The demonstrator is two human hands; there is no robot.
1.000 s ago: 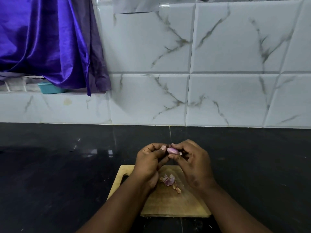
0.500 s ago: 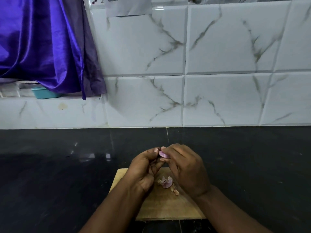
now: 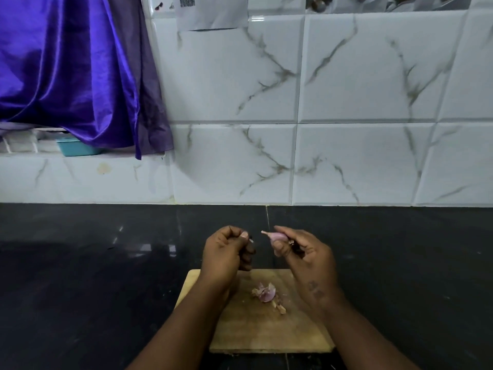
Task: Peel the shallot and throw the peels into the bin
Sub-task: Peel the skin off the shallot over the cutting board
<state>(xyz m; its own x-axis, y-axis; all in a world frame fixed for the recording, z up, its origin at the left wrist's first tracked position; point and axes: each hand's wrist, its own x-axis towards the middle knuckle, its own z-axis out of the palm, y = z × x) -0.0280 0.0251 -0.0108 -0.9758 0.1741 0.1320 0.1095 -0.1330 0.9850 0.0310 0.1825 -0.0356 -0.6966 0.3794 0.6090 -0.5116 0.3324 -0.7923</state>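
Pale-purple flesh shows on the shallot (image 3: 277, 237), which is pinched between the thumb and fingers of the right hand (image 3: 302, 259) and held in the air above the far edge of the wooden cutting board (image 3: 248, 332). Its pointed tip faces the left hand (image 3: 226, 253). The left hand is curled closed, thumb pressed against forefinger; a thin sliver, probably a strip of skin, appears to project from the pinch, but it is too small to confirm. The two hands are apart, with a clear gap between them.

A small heap of peels (image 3: 266, 293) lies near the centre of the board, with a few brown scraps just beside it toward the near edge. The board rests on the black countertop (image 3: 80, 276). No bin is in view.

Judged step: peeling, at the point where a strip has come free. The shallot looks largely bare. The next move calls for dropping the strip onto the heap, checking the shallot for remaining skin, then gathering all peels for disposal.
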